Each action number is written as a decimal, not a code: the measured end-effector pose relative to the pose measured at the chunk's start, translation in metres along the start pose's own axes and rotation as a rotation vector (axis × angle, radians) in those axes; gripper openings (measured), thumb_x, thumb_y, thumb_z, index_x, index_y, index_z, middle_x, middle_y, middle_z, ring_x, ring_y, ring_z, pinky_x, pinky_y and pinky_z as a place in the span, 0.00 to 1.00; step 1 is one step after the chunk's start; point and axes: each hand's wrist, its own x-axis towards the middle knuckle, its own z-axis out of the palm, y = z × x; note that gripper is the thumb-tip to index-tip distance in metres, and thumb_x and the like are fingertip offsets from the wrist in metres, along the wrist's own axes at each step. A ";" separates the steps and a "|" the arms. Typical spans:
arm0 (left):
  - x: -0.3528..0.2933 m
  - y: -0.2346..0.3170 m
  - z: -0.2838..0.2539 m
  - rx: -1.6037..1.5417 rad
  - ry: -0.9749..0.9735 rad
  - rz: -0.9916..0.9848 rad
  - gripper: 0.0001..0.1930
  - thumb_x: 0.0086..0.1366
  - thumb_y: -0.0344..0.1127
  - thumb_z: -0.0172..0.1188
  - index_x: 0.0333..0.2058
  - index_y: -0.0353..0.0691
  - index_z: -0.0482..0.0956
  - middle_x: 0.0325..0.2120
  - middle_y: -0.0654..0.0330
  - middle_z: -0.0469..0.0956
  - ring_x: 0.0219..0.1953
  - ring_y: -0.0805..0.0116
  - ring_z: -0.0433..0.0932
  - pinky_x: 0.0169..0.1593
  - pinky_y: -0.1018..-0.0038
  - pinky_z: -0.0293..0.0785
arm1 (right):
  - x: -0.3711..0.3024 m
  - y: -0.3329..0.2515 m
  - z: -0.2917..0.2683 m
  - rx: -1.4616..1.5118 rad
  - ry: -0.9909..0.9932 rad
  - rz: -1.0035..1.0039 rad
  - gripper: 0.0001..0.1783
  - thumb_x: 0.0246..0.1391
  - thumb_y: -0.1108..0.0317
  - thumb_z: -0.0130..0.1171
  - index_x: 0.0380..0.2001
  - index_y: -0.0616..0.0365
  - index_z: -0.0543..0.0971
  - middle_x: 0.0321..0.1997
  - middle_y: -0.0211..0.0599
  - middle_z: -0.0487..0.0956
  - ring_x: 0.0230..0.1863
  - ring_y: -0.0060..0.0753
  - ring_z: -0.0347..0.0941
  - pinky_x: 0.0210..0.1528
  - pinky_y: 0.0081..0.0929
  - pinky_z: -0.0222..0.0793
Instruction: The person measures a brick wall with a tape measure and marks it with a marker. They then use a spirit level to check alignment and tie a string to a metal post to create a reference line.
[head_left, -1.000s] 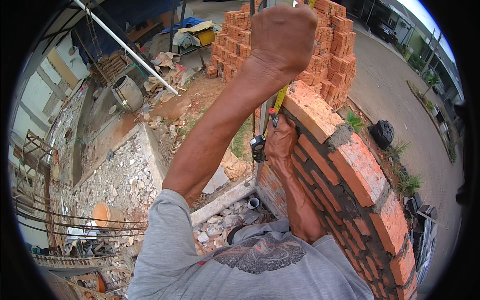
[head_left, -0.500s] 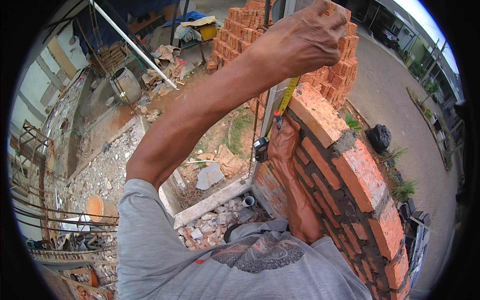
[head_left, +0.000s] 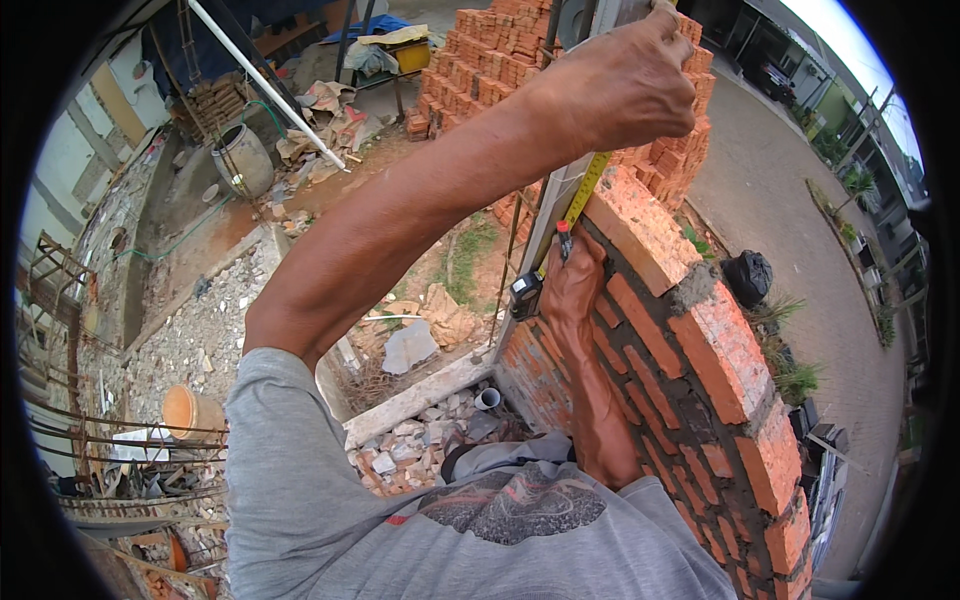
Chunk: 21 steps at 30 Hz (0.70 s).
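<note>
My left arm reaches up across the view, and my left hand (head_left: 635,85) is closed high beside the grey post (head_left: 562,200). A sliver of yellow shows at its fingertips, where the tape measure's blade (head_left: 588,188) runs up behind the hand along the post. Lower down, my right hand (head_left: 572,283) is closed around a dark marker with a red end (head_left: 564,238). Against that hand's left side sits the black tape measure case (head_left: 525,293). The right forearm lies along the brick wall (head_left: 655,335), whose top course is bedded in grey mortar.
A tall stack of bricks (head_left: 480,65) stands beyond the post. Thin steel rods rise beside it. Rubble (head_left: 410,448) and a white pipe end (head_left: 487,399) lie below, inside a concrete edging (head_left: 420,402). An orange bucket (head_left: 190,412) is at left, a black bag (head_left: 748,278) outside the wall.
The view has shifted slightly. My left hand has turned a little and its fingers look more drawn in; the right hand keeps the marker at nearly the same place by the blade.
</note>
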 end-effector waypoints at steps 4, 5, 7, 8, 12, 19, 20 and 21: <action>0.001 0.001 0.002 -0.008 0.048 -0.006 0.14 0.56 0.37 0.62 0.12 0.50 0.78 0.11 0.68 0.70 0.29 0.68 0.75 0.52 0.61 0.68 | -0.006 -0.001 -0.006 0.034 -0.098 0.139 0.15 0.61 0.75 0.55 0.50 0.67 0.77 0.29 0.48 0.78 0.29 0.39 0.78 0.32 0.35 0.70; 0.001 0.001 0.002 -0.020 0.032 -0.008 0.14 0.56 0.37 0.62 0.12 0.50 0.78 0.11 0.68 0.69 0.29 0.68 0.75 0.52 0.61 0.68 | -0.008 0.000 -0.007 0.064 -0.124 0.165 0.14 0.61 0.75 0.55 0.49 0.67 0.78 0.28 0.47 0.78 0.27 0.38 0.77 0.31 0.34 0.70; 0.001 0.002 0.002 -0.046 -0.002 -0.012 0.14 0.56 0.37 0.62 0.12 0.50 0.78 0.10 0.68 0.69 0.28 0.68 0.75 0.53 0.60 0.68 | -0.009 0.003 -0.009 0.004 -0.172 0.166 0.13 0.61 0.73 0.55 0.47 0.68 0.76 0.25 0.49 0.79 0.26 0.47 0.79 0.29 0.38 0.70; 0.000 0.002 0.002 -0.001 0.015 -0.013 0.14 0.56 0.37 0.62 0.12 0.50 0.78 0.10 0.68 0.69 0.28 0.68 0.75 0.54 0.59 0.68 | -0.011 0.005 -0.010 -0.032 -0.198 0.180 0.13 0.61 0.72 0.55 0.47 0.69 0.75 0.24 0.51 0.79 0.25 0.52 0.79 0.28 0.40 0.71; -0.004 0.001 0.000 0.089 0.040 -0.016 0.14 0.56 0.36 0.63 0.12 0.49 0.78 0.10 0.68 0.69 0.28 0.67 0.75 0.58 0.56 0.67 | -0.019 0.012 -0.012 -0.018 -0.139 0.136 0.09 0.61 0.71 0.56 0.38 0.68 0.74 0.20 0.52 0.77 0.23 0.51 0.78 0.26 0.42 0.69; 0.014 0.019 -0.017 0.368 -0.271 -0.061 0.13 0.57 0.36 0.63 0.13 0.47 0.78 0.12 0.66 0.71 0.30 0.66 0.76 0.59 0.55 0.68 | -0.025 0.020 -0.016 0.125 -0.168 0.200 0.10 0.65 0.69 0.53 0.33 0.67 0.75 0.17 0.35 0.70 0.19 0.27 0.67 0.21 0.31 0.58; 0.016 0.022 -0.018 0.373 -0.265 -0.066 0.13 0.57 0.36 0.63 0.13 0.47 0.78 0.13 0.66 0.72 0.30 0.66 0.76 0.59 0.55 0.68 | -0.025 0.019 -0.018 0.125 -0.172 0.190 0.11 0.67 0.69 0.51 0.33 0.66 0.75 0.17 0.27 0.68 0.19 0.17 0.62 0.20 0.25 0.55; 0.006 0.013 -0.013 0.231 -0.114 -0.053 0.13 0.57 0.36 0.63 0.14 0.47 0.79 0.13 0.66 0.73 0.30 0.66 0.76 0.59 0.54 0.68 | -0.025 0.018 -0.019 0.129 -0.176 0.205 0.11 0.67 0.69 0.52 0.32 0.66 0.75 0.17 0.27 0.69 0.19 0.18 0.62 0.20 0.26 0.56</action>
